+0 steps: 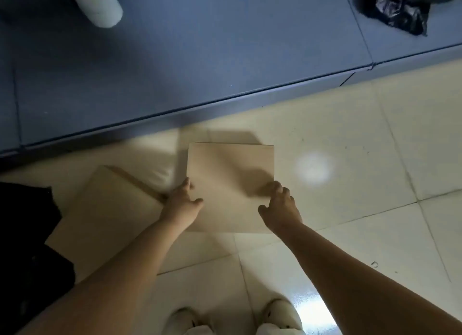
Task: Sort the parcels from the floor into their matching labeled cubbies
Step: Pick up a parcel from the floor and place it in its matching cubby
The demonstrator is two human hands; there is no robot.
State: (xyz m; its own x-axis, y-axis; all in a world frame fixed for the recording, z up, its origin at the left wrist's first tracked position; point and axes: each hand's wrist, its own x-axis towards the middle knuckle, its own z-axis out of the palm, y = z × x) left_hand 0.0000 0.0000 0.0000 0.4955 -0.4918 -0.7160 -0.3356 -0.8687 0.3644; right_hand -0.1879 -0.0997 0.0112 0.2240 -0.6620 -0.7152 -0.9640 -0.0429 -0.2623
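Note:
A flat square cardboard parcel [228, 174] lies on the pale tiled floor in front of me. My left hand [182, 202] grips its left edge, fingers curled under the side. My right hand [278, 205] rests on its lower right part, fingers bent over the top face. A second, larger cardboard parcel [105, 217] lies tilted on the floor just to the left, touching my left hand's side. No label shows on either parcel.
A blue-grey metal shelf [200, 59] runs across the top of the view. On it stand a white cylinder [100, 5] at the far left and a black plastic bag [402, 12] at the far right. Dark fabric [27, 234] lies at the left edge. My white shoes [280, 314] are below.

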